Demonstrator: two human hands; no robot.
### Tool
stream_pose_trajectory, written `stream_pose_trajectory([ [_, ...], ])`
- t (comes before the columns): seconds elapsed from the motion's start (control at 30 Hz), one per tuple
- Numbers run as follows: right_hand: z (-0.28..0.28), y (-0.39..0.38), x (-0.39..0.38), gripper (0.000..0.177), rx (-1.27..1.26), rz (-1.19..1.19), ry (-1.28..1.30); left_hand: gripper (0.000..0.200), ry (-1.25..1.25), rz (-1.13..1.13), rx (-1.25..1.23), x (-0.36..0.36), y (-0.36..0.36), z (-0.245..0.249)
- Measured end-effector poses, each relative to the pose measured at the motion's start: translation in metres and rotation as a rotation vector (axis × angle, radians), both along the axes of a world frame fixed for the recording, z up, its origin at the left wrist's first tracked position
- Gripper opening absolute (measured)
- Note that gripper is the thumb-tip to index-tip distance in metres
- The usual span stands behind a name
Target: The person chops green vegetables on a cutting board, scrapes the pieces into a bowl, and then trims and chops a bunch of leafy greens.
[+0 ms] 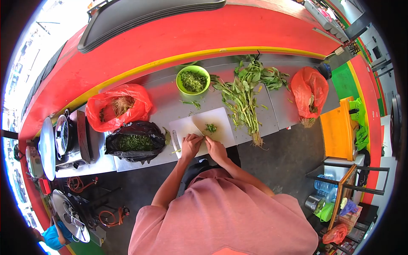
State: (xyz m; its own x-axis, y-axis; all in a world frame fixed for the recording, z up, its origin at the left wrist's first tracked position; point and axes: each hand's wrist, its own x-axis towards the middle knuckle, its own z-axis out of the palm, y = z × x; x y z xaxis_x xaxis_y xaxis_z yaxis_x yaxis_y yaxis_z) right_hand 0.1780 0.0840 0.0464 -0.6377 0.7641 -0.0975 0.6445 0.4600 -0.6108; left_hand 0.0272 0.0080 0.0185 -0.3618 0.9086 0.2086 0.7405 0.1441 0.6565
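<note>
A white cutting board (221, 117) lies on the counter in front of me. My right hand (216, 149) is closed around the handle of a knife (198, 128), whose blade points away from me over the board. Close beside the blade, my left hand (191, 145) has its fingers curled down on the board. Thin green stems (177, 151) stick out on its left side; the rest of the bunch is hidden under the fingers. A small heap of chopped greens (211, 127) sits on the board to the right of the blade.
Behind the board stands a green bowl (179, 86) of chopped greens. Uncut leafy stalks (244, 100) lie to the right, near a red plastic bag (310, 87). On the left are another red bag (142, 100), a black bag (158, 146) of greens and a stove (83, 140).
</note>
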Motion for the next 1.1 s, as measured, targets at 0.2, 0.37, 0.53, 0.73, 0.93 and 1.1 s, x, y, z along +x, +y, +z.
stream_pose_trajectory([
  [0.2, 0.003, -0.004, 0.013, 0.033, -0.025, -0.003, -0.073, 0.013, 0.014, 0.034, 0.016, 0.005, 0.002, 0.004],
  [0.37, -0.002, -0.002, 0.001, 0.034, 0.021, 0.008, -0.027, 0.015, 0.009, -0.005, 0.014, 0.002, 0.000, -0.003],
  [0.53, -0.005, -0.008, 0.011, 0.033, 0.004, -0.007, -0.010, 0.016, -0.026, 0.043, 0.008, 0.001, 0.001, -0.003],
  [0.73, -0.008, -0.008, 0.005, 0.034, 0.037, -0.007, -0.020, 0.016, 0.037, -0.020, 0.018, 0.001, -0.005, -0.001],
  [0.93, -0.002, -0.012, 0.015, 0.033, 0.006, -0.020, -0.047, 0.016, -0.014, 0.025, -0.002, 0.003, -0.002, 0.000],
  [1.1, -0.011, -0.010, 0.006, 0.033, 0.066, -0.012, -0.019, 0.015, 0.038, -0.012, 0.014, 0.001, -0.003, 0.000],
])
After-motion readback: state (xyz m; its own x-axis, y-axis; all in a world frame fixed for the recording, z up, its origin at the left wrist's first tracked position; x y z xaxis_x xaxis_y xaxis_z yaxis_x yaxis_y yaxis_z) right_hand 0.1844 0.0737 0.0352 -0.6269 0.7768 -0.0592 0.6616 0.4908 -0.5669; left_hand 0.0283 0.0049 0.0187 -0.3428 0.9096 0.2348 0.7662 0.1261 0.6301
